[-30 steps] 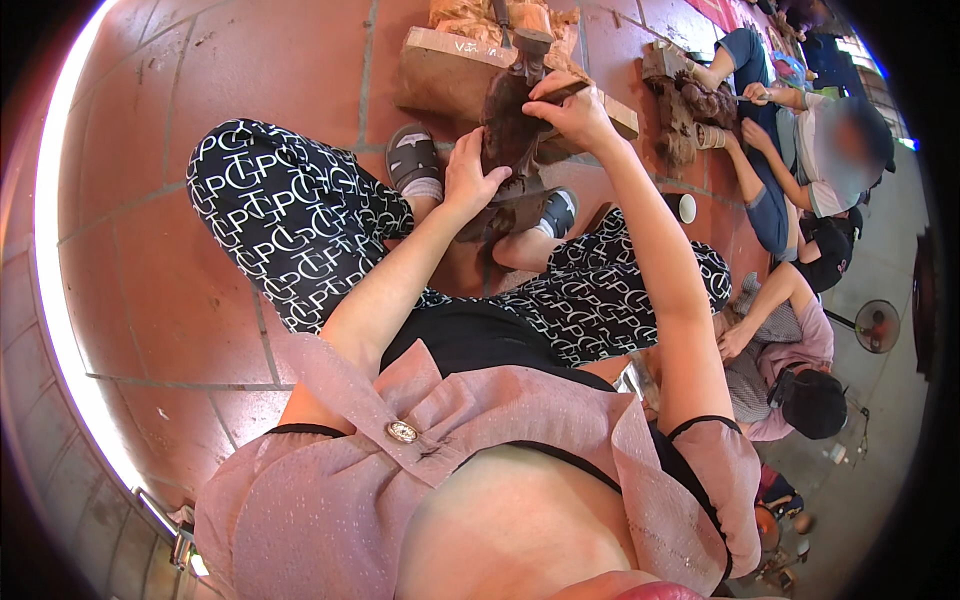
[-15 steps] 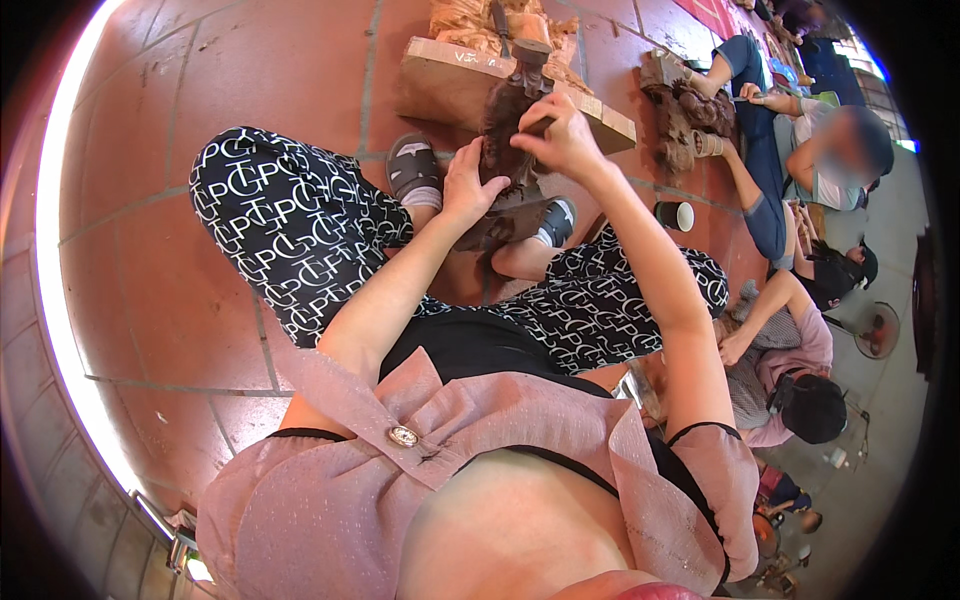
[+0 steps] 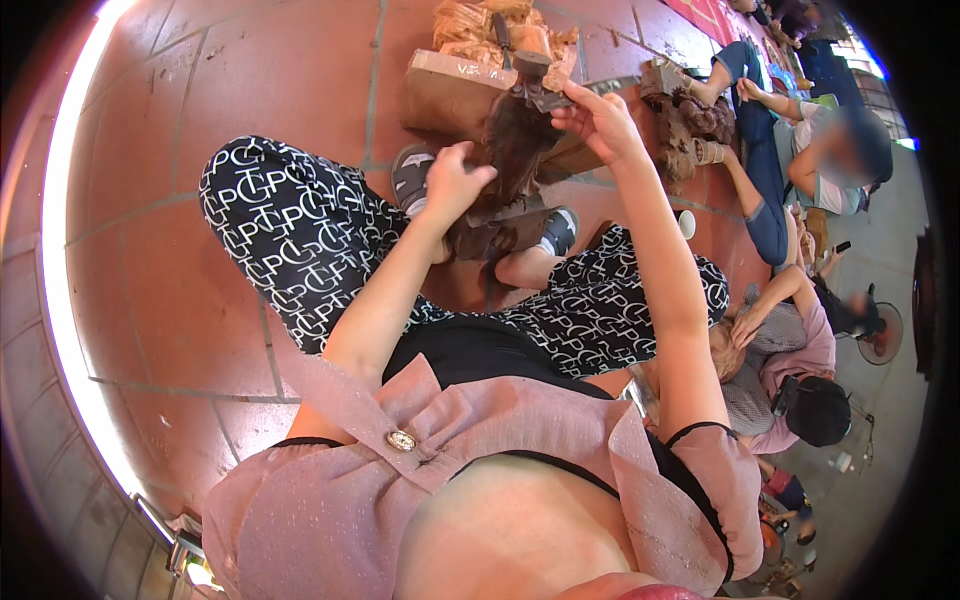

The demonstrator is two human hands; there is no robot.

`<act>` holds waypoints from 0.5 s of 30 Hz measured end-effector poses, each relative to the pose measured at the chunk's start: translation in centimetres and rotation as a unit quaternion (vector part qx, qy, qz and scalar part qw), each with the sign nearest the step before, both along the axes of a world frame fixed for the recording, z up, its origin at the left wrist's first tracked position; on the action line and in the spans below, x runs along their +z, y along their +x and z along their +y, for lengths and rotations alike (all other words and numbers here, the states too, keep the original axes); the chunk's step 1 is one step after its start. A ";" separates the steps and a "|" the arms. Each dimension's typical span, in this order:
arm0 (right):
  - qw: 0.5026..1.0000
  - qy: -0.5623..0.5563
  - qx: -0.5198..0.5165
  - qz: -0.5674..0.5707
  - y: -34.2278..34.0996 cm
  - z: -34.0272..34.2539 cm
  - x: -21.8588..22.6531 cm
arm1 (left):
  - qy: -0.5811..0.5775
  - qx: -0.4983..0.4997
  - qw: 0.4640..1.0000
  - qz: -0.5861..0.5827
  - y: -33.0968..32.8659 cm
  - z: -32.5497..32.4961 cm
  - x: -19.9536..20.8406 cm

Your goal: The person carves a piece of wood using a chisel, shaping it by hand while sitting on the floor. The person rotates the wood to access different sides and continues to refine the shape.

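Note:
A dark brown wood carving (image 3: 515, 140) stands on the floor between my feet, its wider base toward me. My left hand (image 3: 455, 185) is at the carving's left side, fingers bent and thumb spread, holding nothing I can see. Whether its fingertips touch the wood I cannot tell. Raised at the upper right of the carving, my right hand (image 3: 600, 125) pinches a thin dark strip (image 3: 612, 85) between thumb and fingers. The strip's exact kind does not show clearly.
Behind the carving lies a pale wood block (image 3: 455, 85) with rough chunks and a dark-handled tool on top. Another carving (image 3: 690, 110) stands at the right by a seated person's feet. A white cup (image 3: 686, 223) is beside my right knee. More people sit at the right.
My right hand has lifted off the carving's middle, up and to the right, and the dark strip now shows. My left hand has shifted slightly down and left, its fingers more bent.

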State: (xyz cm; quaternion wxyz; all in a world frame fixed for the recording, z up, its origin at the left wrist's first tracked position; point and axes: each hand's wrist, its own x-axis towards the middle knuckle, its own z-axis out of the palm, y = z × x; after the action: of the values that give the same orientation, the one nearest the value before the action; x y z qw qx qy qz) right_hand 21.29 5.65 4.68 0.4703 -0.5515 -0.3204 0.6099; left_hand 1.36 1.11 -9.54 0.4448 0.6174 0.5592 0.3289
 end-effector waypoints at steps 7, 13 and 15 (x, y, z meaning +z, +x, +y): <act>0.998 -0.020 -0.009 0.058 -0.2 -2.2 0.2 | -0.217 -0.036 0.900 -0.376 0.1 2.3 8.6; 0.999 -0.007 0.025 0.019 -0.6 -3.1 -0.4 | -0.210 -0.078 0.885 -0.408 1.5 2.7 8.9; 0.999 -0.019 0.042 -0.025 -0.6 -3.3 0.1 | -0.139 -0.085 0.910 -0.382 1.7 2.8 8.5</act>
State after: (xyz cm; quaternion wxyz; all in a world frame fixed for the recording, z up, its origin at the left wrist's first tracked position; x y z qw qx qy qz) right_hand 20.69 2.34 4.81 0.4254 -0.5615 -0.3430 0.6213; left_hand 3.08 3.96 -1.01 0.7324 0.4215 0.3318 0.4192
